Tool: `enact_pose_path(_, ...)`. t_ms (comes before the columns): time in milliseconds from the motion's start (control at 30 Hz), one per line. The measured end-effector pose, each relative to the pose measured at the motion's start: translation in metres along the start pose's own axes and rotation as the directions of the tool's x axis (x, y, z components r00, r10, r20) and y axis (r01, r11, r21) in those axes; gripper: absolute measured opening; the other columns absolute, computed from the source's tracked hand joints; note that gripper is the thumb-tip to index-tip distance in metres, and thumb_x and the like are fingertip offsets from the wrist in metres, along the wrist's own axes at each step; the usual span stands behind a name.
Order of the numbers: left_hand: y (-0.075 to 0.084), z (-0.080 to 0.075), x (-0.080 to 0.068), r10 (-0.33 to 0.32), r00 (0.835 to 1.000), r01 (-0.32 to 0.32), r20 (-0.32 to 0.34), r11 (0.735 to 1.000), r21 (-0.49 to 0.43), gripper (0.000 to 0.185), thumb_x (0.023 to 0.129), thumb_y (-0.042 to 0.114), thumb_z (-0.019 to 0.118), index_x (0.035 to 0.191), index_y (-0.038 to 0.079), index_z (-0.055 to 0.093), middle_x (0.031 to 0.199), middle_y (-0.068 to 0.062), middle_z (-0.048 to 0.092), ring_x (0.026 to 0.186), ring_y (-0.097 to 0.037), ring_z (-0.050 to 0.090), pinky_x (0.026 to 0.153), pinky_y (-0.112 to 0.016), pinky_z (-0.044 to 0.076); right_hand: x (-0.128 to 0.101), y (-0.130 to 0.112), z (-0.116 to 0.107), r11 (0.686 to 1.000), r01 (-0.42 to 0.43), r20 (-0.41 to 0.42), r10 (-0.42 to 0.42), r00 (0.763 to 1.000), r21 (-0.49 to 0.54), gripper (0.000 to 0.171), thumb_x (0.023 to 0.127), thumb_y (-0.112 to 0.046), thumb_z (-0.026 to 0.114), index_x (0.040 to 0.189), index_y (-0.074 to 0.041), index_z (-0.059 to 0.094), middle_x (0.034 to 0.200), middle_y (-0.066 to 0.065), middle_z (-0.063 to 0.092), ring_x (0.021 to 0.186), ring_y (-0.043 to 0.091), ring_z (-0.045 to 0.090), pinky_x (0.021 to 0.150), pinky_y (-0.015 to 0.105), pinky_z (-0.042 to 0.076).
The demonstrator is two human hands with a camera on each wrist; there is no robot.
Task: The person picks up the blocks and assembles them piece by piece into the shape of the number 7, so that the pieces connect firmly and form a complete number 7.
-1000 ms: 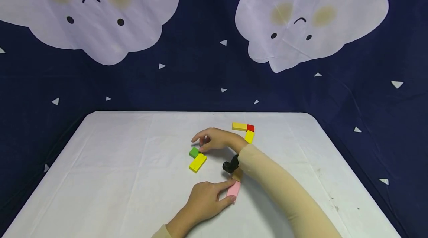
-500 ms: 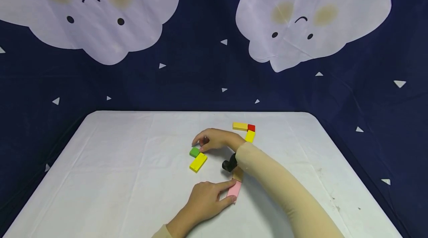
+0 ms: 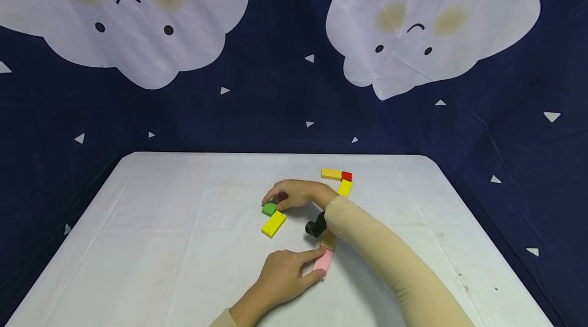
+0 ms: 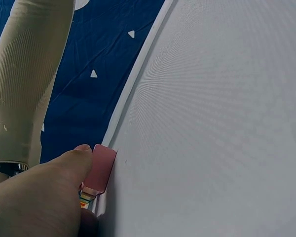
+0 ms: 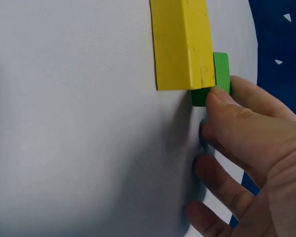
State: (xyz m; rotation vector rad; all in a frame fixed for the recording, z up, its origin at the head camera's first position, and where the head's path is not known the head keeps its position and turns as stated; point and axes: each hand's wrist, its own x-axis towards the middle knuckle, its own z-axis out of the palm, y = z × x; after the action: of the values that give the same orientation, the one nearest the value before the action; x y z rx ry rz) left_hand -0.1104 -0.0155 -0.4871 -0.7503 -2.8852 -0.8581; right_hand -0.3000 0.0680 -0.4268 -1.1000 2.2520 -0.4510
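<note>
My left hand (image 3: pixel 282 276) pinches a pink block (image 3: pixel 323 260) by its ends, between index finger and thumb. In the left wrist view the thumb lies along that pink block (image 4: pixel 101 169). A tan block (image 3: pixel 328 241) sits end to end with it, partly covered by the right forearm. Farther up the table, my right hand (image 3: pixel 297 193) holds a green block (image 3: pixel 268 209) between thumb and index finger, its other fingers loosely bent. Beside the green block, a bright yellow block (image 3: pixel 273 224) lies at an angle; in the right wrist view its end overlaps the green block (image 5: pixel 222 74).
A pale yellow block (image 3: pixel 331 174), a red block (image 3: pixel 346 176) and another yellow block (image 3: pixel 345 187) form a bent row past the right wrist. The right forearm hides whatever lies beneath it. A dark blue cloth with clouds (image 3: pixel 275 112) hangs behind the white table (image 3: pixel 138 245).
The right index finger has come down onto the green block's far side, and the block has turned slightly. The left hand stays on the pink block.
</note>
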Motion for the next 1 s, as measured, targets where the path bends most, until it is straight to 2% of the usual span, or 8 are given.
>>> enact_pose_path(267, 0.000, 0.000, 0.000, 0.009, 1.000, -0.009, -0.010, 1.000, -0.001, 0.044, 0.087, 0.062, 0.050, 0.128, 0.045, 0.054, 0.048, 0.019, 0.038, 0.051, 0.001, 0.040, 0.053, -0.021, 0.034, -0.003, 0.007, -0.003, 0.996, -0.042, -0.089, 0.035, 0.995, -0.077, 0.031, 0.087, -0.026, 0.068, 0.118, -0.032, 0.062, 0.098, -0.010, 0.058, 0.093, 0.009, 0.051, 0.088, 0.024, 0.043)
enact_pose_path(433, -0.001, 0.001, -0.001, 0.012, 1.000, -0.012, -0.018, 1.000, 0.014, 0.044, 0.087, 0.063, 0.050, 0.128, 0.046, 0.054, 0.048, 0.019, 0.038, 0.051, 0.001, 0.041, 0.053, -0.022, 0.034, -0.003, 0.011, -0.004, 0.995, -0.078, -0.131, 0.068, 0.989, -0.068, 0.035, 0.084, -0.028, 0.071, 0.118, -0.032, 0.062, 0.098, -0.010, 0.057, 0.093, 0.009, 0.051, 0.088, 0.024, 0.043)
enact_pose_path(667, -0.001, 0.000, -0.001, 0.011, 1.000, -0.010, -0.021, 1.000, 0.018, 0.045, 0.087, 0.063, 0.050, 0.128, 0.046, 0.054, 0.048, 0.019, 0.037, 0.050, 0.001, 0.040, 0.052, -0.022, 0.034, 0.001, 0.016, -0.004, 0.994, -0.069, -0.192, 0.051, 0.980, -0.088, 0.035, 0.080, -0.031, 0.075, 0.115, -0.029, 0.065, 0.097, -0.009, 0.057, 0.092, 0.008, 0.051, 0.086, 0.022, 0.043)
enact_pose_path(733, 0.000, 0.000, -0.001, 0.005, 1.000, -0.005, -0.016, 1.000, 0.014, 0.045, 0.087, 0.063, 0.050, 0.128, 0.046, 0.053, 0.048, 0.019, 0.037, 0.050, 0.001, 0.039, 0.052, -0.021, 0.033, 0.002, 0.019, -0.005, 0.984, -0.100, -0.237, 0.063, 0.969, -0.146, 0.036, 0.080, -0.035, 0.074, 0.115, -0.030, 0.065, 0.099, -0.011, 0.057, 0.096, 0.008, 0.049, 0.089, 0.024, 0.041)
enact_pose_path(867, -0.001, 0.001, -0.001, 0.006, 1.000, -0.006, -0.025, 1.000, 0.019, 0.044, 0.087, 0.063, 0.050, 0.128, 0.046, 0.054, 0.048, 0.019, 0.037, 0.050, 0.000, 0.039, 0.052, -0.021, 0.033, -0.002, 0.024, -0.010, 0.941, -0.174, -0.334, 0.071, 0.940, -0.291, 0.037, 0.081, -0.042, 0.071, 0.116, -0.031, 0.066, 0.111, -0.011, 0.056, 0.107, 0.011, 0.042, 0.094, 0.032, 0.036)
enact_pose_path(933, -0.001, 0.001, -0.001, 0.014, 0.999, -0.013, -0.039, 1.000, 0.024, 0.044, 0.087, 0.063, 0.050, 0.127, 0.046, 0.054, 0.047, 0.019, 0.036, 0.049, 0.000, 0.039, 0.052, -0.021, 0.033, -0.005, 0.027, -0.012, 0.921, -0.206, -0.368, 0.075, 0.927, -0.330, 0.037, 0.082, -0.043, 0.070, 0.116, -0.031, 0.066, 0.116, -0.010, 0.054, 0.111, 0.013, 0.040, 0.095, 0.033, 0.034)
enact_pose_path(1000, -0.001, 0.002, -0.001, 0.020, 0.998, -0.018, -0.051, 0.999, 0.029, 0.044, 0.087, 0.063, 0.050, 0.127, 0.046, 0.055, 0.047, 0.019, 0.036, 0.050, 0.000, 0.039, 0.051, -0.021, 0.032, -0.007, 0.031, -0.014, 0.917, -0.229, -0.392, 0.089, 0.915, -0.327, 0.036, 0.082, -0.042, 0.070, 0.116, -0.030, 0.066, 0.117, -0.009, 0.053, 0.111, 0.013, 0.040, 0.095, 0.033, 0.034)
